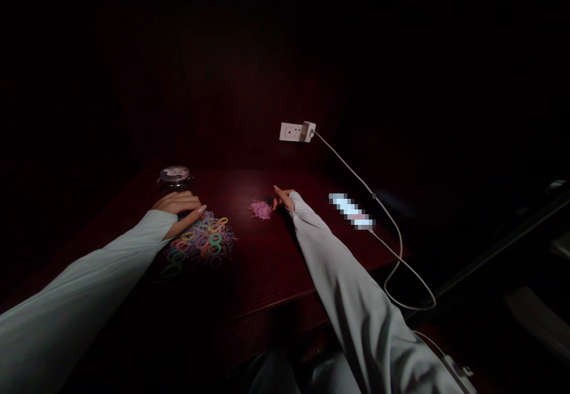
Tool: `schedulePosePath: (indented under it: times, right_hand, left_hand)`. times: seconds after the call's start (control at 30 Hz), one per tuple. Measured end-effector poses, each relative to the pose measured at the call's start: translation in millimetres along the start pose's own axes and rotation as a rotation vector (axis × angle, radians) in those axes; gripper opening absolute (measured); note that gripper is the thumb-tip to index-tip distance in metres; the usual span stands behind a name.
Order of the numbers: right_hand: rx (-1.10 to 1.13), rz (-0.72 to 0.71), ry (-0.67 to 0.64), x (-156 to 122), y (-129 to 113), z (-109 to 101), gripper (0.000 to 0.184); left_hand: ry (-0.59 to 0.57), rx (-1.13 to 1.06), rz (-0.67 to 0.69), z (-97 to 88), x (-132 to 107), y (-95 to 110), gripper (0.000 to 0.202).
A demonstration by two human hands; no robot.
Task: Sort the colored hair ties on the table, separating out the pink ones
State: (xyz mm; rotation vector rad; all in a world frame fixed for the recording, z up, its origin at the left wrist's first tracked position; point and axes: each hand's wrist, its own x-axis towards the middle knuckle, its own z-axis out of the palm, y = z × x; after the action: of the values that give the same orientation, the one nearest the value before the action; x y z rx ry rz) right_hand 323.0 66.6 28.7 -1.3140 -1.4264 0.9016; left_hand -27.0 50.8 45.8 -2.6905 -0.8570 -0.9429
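Note:
My left hand (180,207) rests on the dark red table (267,263), fingers stretched flat over the far edge of a heap of several coloured elastic bands (202,242). Just behind it stands a small round jar (174,177) with a pale lid. My right hand (284,198) lies farther right, fingers curled in a pinch beside a small pile of pink elastic bands (260,209). What its fingertips hold, if anything, is too small to see. Both arms wear light grey sleeves.
A white wall socket (291,131) with a charger (308,130) sits on the back wall. Its white cable (392,228) runs down to a lit phone (351,211) on the table's right side and loops over the front edge. The surroundings are dark.

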Motion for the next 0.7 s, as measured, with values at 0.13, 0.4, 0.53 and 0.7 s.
schedulePosePath:
  times: [0.13,0.4,0.53,0.7]
  right_hand:
    - [0.016,-0.021,-0.003,1.9,2.4,0.3,0.085]
    - [0.077,-0.039,0.042,0.8,2.3,-2.5,0.081]
    - [0.056,-0.03,0.032,2.7,4.7,-2.5,0.082]
    - [-0.047,-0.036,0.038,5.0,8.5,-4.5,0.083]
  left_hand:
    - [0.014,0.0,0.002,0.9,0.1,1.3,0.05]
    - [0.001,0.005,-0.021,-0.6,-0.1,1.6,0.048]
    - [-0.016,-0.006,-0.016,-1.4,-0.2,0.2,0.048]
    - [-0.029,-0.002,-0.022,-4.0,0.9,3.4,0.047]
